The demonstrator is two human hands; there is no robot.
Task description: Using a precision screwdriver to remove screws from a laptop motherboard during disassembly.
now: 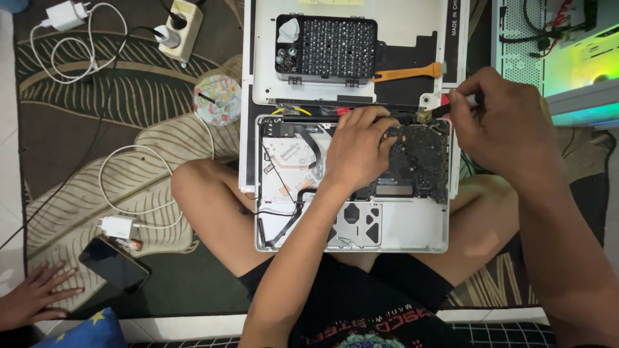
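1. Laptop (pixel 412 225), opened, silver, bottom cover off; lies across my crossed legs, long axis running 9 to 3 o'clock.
2. Circuit board (pixel 422 161), dark, in the laptop's upper right quarter, at 12 o'clock from my lap.
3. Left hand (pixel 361 151): palm down, resting on the board's left edge, fingers curled toward the hinge; steadies, holds nothing that I can see.
4. Right hand (pixel 496 122): pinched narrow on a small brush (pixel 435 114) with a red handle; bristles touch the board's top right corner, at 9 o'clock from my knuckles. Brush axis lies roughly 9 to 3. This hand is the nearer one to that corner.
5. Screwdriver bit case (pixel 329 48), black, open, on the detached white cover (pixel 264 71) at 12 o'clock.
6. Orange pry tool (pixel 407 72), just right of the case.
7. Phone (pixel 115 264), chargers and cables on the leaf-patterned mat (pixel 77 116), at 9 o'clock.
8. Another person's hand (pixel 35 296), flat on the mat at 8 o'clock.
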